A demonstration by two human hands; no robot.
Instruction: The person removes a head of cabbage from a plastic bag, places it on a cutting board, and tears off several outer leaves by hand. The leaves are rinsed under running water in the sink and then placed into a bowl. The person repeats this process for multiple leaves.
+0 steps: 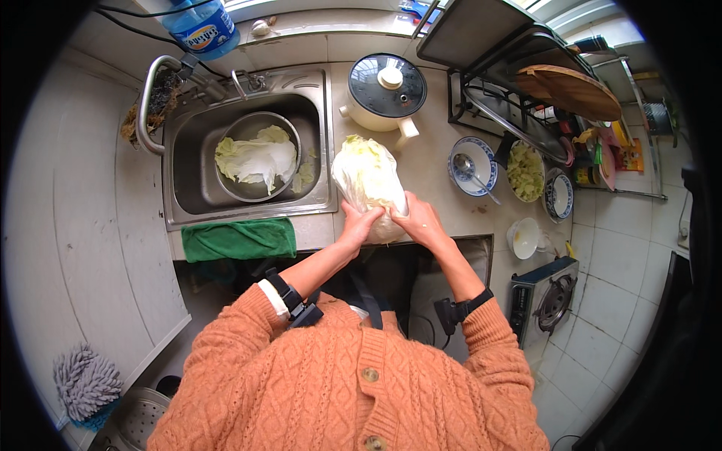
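A napa cabbage (369, 169) lies at the counter's front edge, its leafy top pointing away from me. My left hand (361, 222) grips its near part from the left, and my right hand (418, 220) grips it from the right, with both thumbs close together on top. Beside it on the left, a metal bowl (225, 189) stands in the steel sink (189, 206) with loose cabbage leaves (262, 155) in it. A small leaf piece (303, 176) lies in the sink next to the bowl.
An electric pot (386, 93) with a glass lid stands behind the cabbage. To the right are a patterned bowl (485, 163) with a spoon, a bowl of cut leaves (524, 172), a dish rack (459, 107) and a gas stove (541, 304). A green cloth (240, 238) lies before the sink.
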